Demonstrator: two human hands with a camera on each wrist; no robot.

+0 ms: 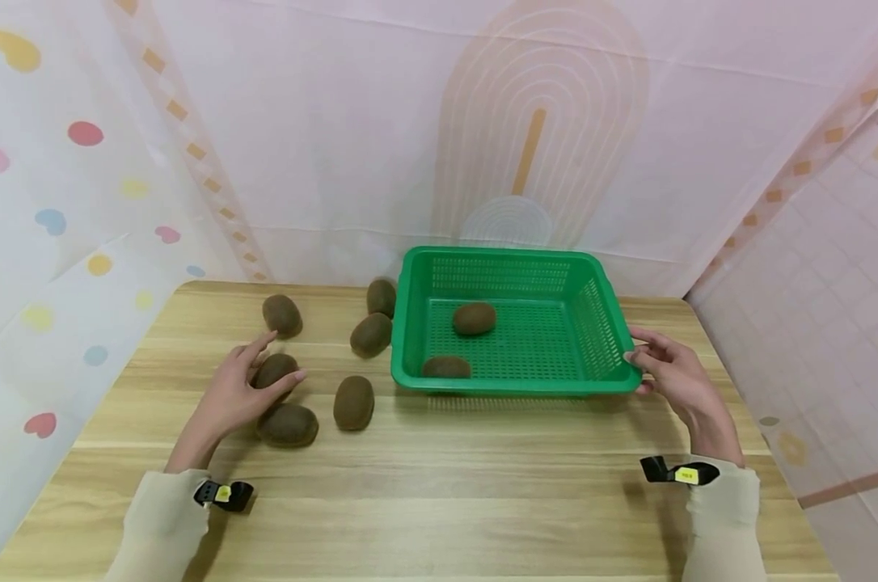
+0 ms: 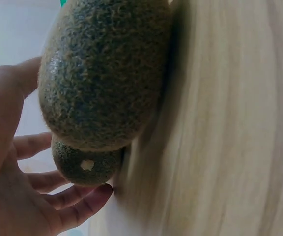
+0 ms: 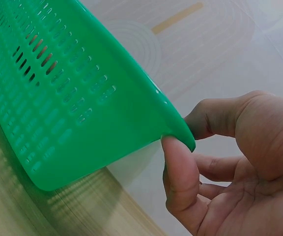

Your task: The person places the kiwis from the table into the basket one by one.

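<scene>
My left hand point(image 1: 238, 392) is spread over a brown fuzzy kiwi point(image 1: 276, 373) on the table, thumb on the near side and fingers on the far side. In the left wrist view, a nearer kiwi point(image 2: 104, 73) partly hides the far kiwi point(image 2: 85, 164) by the fingers; firm contact cannot be told. At the right, the thumb and fingers of my right hand point(image 1: 675, 376) pinch the front right corner of a green plastic basket's rim point(image 1: 512, 386). Two kiwis lie inside, one in the middle point(image 1: 474, 318), the other partly hidden behind the front rim point(image 1: 446, 367).
More kiwis lie left of the basket: one at the back point(image 1: 282, 315), one in front of my left hand's thumb point(image 1: 288, 425), another nearer the middle point(image 1: 354, 402), and two beside the basket's left wall point(image 1: 370, 335). A patterned cloth wall point(image 1: 337, 162) stands behind the wooden table point(image 1: 483, 501).
</scene>
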